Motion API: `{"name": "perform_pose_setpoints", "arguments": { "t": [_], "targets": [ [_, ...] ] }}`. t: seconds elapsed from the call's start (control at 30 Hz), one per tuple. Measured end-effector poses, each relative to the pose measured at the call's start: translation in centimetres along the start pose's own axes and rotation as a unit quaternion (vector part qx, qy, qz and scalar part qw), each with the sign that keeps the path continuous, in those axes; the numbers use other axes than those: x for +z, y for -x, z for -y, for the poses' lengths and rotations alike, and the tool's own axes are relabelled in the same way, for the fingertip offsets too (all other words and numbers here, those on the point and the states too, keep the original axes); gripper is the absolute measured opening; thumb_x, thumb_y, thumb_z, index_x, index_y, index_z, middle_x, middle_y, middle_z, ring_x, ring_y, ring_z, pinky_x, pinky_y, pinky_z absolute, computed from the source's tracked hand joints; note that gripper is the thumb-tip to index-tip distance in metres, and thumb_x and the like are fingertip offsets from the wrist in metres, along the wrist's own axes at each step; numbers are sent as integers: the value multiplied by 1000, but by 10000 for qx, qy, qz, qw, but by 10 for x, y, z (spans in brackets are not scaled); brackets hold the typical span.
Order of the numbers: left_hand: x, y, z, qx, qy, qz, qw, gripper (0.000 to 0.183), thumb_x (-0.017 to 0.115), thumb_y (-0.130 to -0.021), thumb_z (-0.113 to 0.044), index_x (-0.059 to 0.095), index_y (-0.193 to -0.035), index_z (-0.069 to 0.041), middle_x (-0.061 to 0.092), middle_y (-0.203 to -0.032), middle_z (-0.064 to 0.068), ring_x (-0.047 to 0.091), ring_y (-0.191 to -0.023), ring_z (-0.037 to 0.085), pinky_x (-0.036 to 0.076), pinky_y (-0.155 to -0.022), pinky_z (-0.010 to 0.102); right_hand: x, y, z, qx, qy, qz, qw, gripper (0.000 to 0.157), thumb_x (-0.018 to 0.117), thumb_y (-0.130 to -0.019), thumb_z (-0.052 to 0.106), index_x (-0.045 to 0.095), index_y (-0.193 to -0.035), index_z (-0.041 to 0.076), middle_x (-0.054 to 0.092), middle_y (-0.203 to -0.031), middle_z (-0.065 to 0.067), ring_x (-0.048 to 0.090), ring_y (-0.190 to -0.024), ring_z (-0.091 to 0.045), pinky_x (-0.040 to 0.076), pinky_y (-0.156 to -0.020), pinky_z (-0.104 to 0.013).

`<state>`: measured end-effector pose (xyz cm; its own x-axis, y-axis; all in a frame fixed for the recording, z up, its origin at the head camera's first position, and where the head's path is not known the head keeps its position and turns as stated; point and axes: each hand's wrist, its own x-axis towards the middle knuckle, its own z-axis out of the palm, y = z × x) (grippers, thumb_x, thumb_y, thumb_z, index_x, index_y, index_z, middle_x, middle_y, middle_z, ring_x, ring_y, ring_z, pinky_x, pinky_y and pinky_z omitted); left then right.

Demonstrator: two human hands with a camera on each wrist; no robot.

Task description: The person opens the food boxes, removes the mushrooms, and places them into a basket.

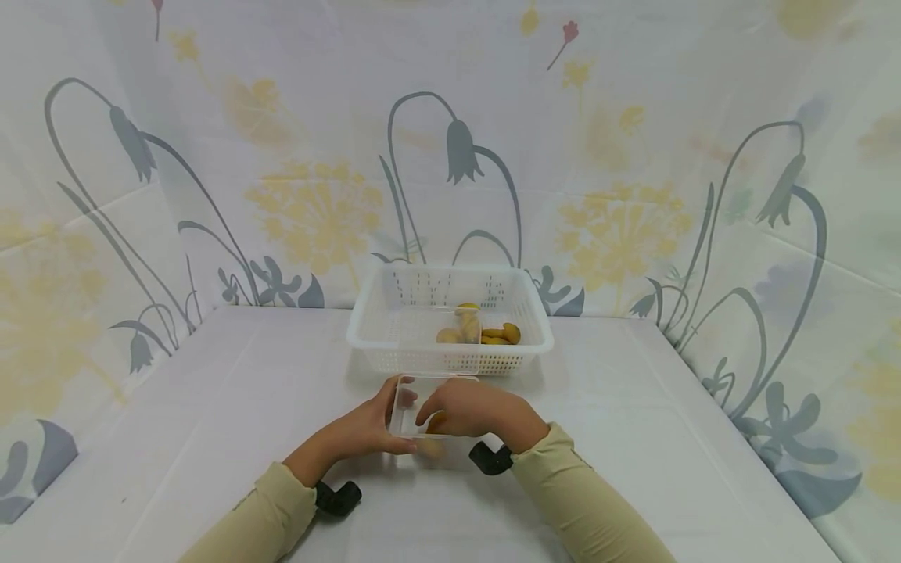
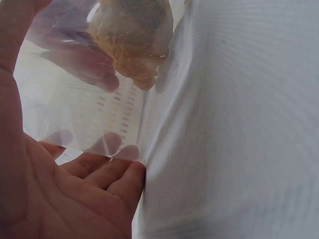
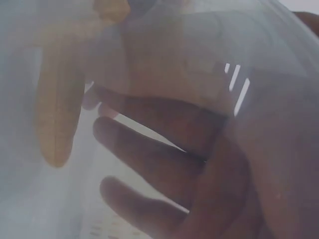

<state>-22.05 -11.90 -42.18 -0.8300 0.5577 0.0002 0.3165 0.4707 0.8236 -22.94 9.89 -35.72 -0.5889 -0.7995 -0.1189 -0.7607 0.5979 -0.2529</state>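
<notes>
A clear plastic box (image 1: 450, 453) stands on the table in front of the basket, its transparent lid (image 1: 429, 344) raised at the back. My left hand (image 1: 366, 426) grips its left end, thumb at the front, fingers round the far side; the left wrist view shows fingertips along the wall. My right hand (image 1: 468, 407) reaches in over the top. Through the wall, its fingers (image 3: 149, 149) look extended and spread beside a long tan piece (image 3: 57, 109). One knobbly yellow-brown, mushroom-like piece (image 1: 436, 423) lies in the box under that hand. The right thumb is hidden.
Behind the box stands a white perforated plastic basket (image 1: 362, 336) holding several yellow-brown, mushroom-like pieces (image 1: 511, 334). White cloth covers the table (image 1: 669, 438). A flower-printed curtain (image 1: 450, 47) hangs at the back and sides. Black wrist mounts (image 1: 338, 498) sit below both hands.
</notes>
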Motion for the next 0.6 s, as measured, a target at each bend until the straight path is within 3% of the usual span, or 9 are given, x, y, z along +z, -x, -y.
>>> {"name": "perform_pose_setpoints", "arguments": {
  "t": [0.4, 0.6],
  "targets": [
    [0, -1, 1, 31, -122, -22, 9999, 98, 81, -76, -40, 18, -148, -17, 45, -144, 12, 45, -133, 29, 39, -105, 51, -3, -2, 3, -159, 386, 215, 9989, 19, 66, -92, 22, 75, -108, 25, 73, -104, 14, 65, -94, -4, 52, -84, -20],
    [0, -1, 2, 39, -48, 20, 10000, 98, 81, -77, -38, 17, -148, -16, 44, -144, 12, 43, -134, 28, 38, -106, 50, -3, -2, 4, -34, 274, 258, 9993, 18, 66, -92, 21, 76, -106, 25, 73, -103, 13, 65, -93, -5, 51, -84, -21]
  ]
}}
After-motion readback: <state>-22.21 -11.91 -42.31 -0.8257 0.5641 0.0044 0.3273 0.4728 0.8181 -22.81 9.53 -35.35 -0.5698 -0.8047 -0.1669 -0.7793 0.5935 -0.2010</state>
